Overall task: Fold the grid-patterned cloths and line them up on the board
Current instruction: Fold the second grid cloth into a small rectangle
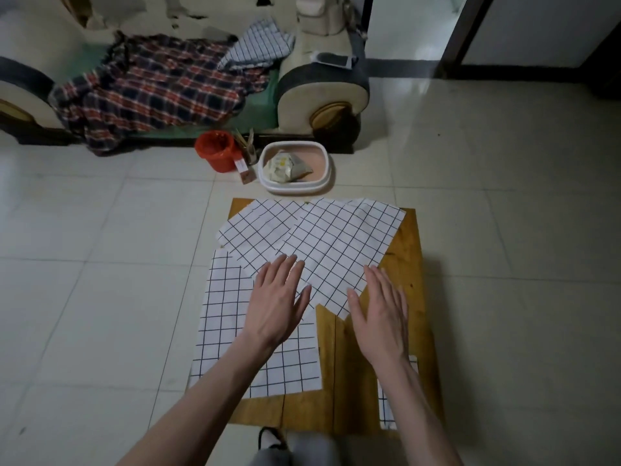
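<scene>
Both hands lie flat with fingers straight, the left hand [280,299] pressing on the grid cloths and the right hand [379,312] at the near corner of the skewed cloth [332,243]; that cloth overlaps others toward twelve o'clock on the wooden board [405,264], while a larger grid cloth [223,317] overhangs the board's edge at nine o'clock. The board sits on pale floor tiles [504,264], open at three and nine o'clock; at twelve stand a white basin [295,186], a red bucket [216,151] and a sofa [322,92] draped with a plaid garment [151,89].
</scene>
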